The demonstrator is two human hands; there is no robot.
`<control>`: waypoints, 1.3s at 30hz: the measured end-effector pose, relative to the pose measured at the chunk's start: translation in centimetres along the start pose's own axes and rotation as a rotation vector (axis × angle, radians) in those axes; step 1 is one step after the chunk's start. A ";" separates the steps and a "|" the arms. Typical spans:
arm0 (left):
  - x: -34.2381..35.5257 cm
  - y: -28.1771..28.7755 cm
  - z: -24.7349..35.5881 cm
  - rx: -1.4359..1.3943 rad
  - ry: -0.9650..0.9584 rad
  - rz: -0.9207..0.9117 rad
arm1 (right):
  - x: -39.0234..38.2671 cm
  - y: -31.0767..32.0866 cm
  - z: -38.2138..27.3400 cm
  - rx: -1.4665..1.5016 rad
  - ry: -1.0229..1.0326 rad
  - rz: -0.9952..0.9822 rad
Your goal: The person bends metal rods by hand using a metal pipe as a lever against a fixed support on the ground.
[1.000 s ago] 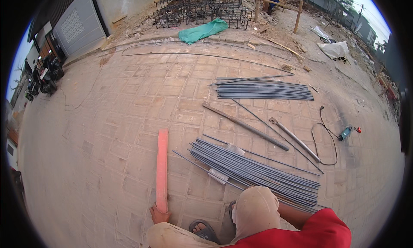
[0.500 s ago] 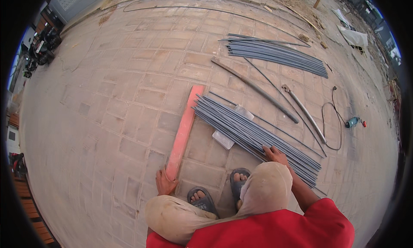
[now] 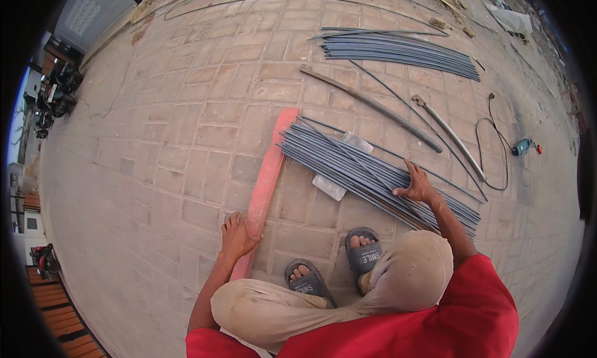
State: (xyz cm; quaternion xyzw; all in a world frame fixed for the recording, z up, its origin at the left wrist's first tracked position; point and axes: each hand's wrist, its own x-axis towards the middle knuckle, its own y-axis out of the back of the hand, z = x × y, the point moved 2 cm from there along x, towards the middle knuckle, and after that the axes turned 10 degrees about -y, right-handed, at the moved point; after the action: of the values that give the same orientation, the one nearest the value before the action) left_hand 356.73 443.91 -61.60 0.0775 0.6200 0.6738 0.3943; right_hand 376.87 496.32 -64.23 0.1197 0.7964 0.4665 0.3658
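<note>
A red wooden plank (image 3: 270, 162) lies lengthwise on the paving, left of a loose bundle of thin grey metal rods (image 3: 336, 159). My left hand (image 3: 236, 235) grips the plank's left edge near its closer end, thumb across the top. Across the bundle's right part rests my right hand (image 3: 419, 185), open, with thumb and fingers spread over the rods. The rods' far-left ends meet or nearly meet the plank; a few lie crosswise on top. Beneath the bundle a pale block (image 3: 329, 187) sticks out on the near side and another pale block (image 3: 358, 141) on the far side.
Beyond the bundle lie a long metal bar (image 3: 373, 109), a hooked metal bar (image 3: 449, 137) and a second rod stack (image 3: 398, 52). A teal power tool (image 3: 521, 146) with a black cord sits at right. My sandalled feet (image 3: 308, 280) are between plank and rods.
My left hand has shifted from the plank's near end onto its left edge. My right hand has moved farther out across the rods and spread. The view has shifted slightly.
</note>
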 end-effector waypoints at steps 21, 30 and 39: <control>15.3 -14.6 31.9 -2.293 0.494 -0.210 | 11.6 -0.5 2.2 -0.267 0.398 0.191; 16.9 -13.8 31.4 -2.452 0.480 -0.313 | 8.8 3.9 1.9 0.029 0.333 0.283; 17.4 -14.4 32.3 -2.641 0.420 -0.266 | 4.8 1.3 -0.2 -0.039 -0.090 -0.394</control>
State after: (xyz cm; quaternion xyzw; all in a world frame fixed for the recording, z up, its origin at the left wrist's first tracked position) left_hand 370.42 478.66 -74.16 -0.5225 -0.4382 0.7191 0.1336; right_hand 373.09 499.45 -65.33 -0.0252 0.7781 0.3955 0.4874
